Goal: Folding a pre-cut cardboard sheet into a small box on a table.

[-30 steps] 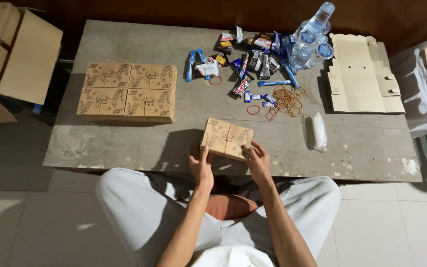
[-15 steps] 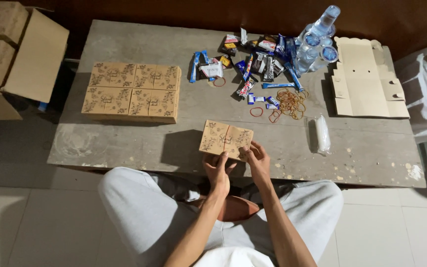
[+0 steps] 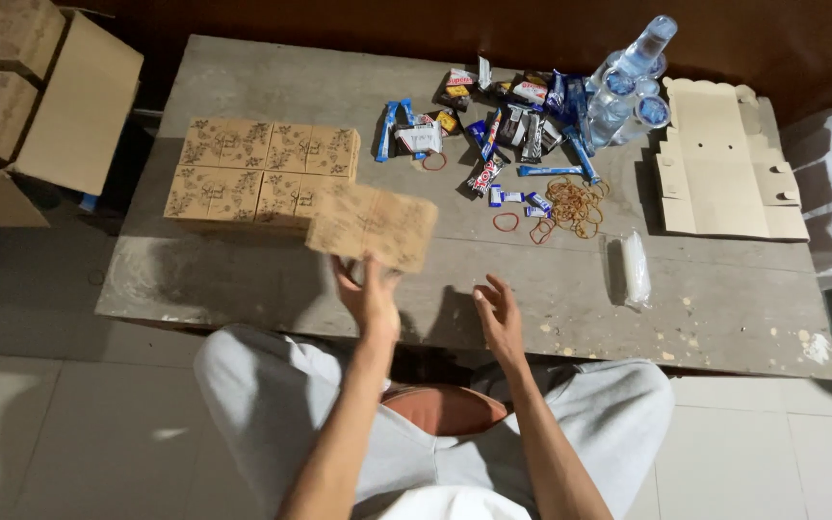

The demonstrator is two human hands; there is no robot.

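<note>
Weathered grey boards form the low table [image 3: 243,279] at which a seated person in pale trousers works, seen from above. Lifted just above the table's near edge is a small patterned cardboard box [image 3: 373,224], blurred and tilted, its underside gripped by the left hand [image 3: 370,299], whose fingers curl up around the bottom edge; held that way, the closed box sits level with, and just right of, the stack of finished boxes [image 3: 262,173]. That stack shows four patterned lids, two by two; whether more lie beneath cannot be told. The right hand [image 3: 498,313] hovers empty just right of the lifted box, fingers spread and touching nothing.

Beyond the box, toward the far right, lies a heap of wrapped snacks [image 3: 493,120] in blue, white and dark wrappers, too jumbled to count, apparently the stock within easy reach. Rubber bands [image 3: 570,204] lie loose beside them, more than ten. At least three capped water bottles [image 3: 628,82] stand farther right of the box, and next to them a stack of flat, unfolded box blanks [image 3: 724,159]. One clear plastic roll [image 3: 634,270] lies to the box's right. Off the table, far left of the box, an open carton [image 3: 60,116] holds more boxes.
</note>
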